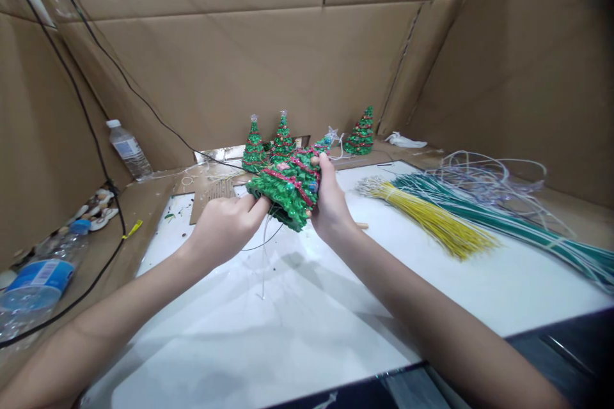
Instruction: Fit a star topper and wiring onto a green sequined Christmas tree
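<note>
A miniature Christmas tree [288, 186], green with red glittery garland and small ornaments, is held above the white board, tilted with its tip to the upper right. My right hand [330, 201] wraps around its right side, thumb up near the top. At the lower left, my left hand [230, 223] is closed on the base rim; some of its fingertips are hidden at or inside the base. A clear star [330, 134] shows at the tip. Thin wires [263, 262] hang below the base.
More small trees [359, 134] stand along the back. Bundles of yellow wires [432, 220] and green wires [499, 220] lie right, beside a clear tangled cord [489, 172]. Water bottles [129, 150] and a black cable [91, 112] are left. Cardboard walls [230, 70] surround the white board [230, 345].
</note>
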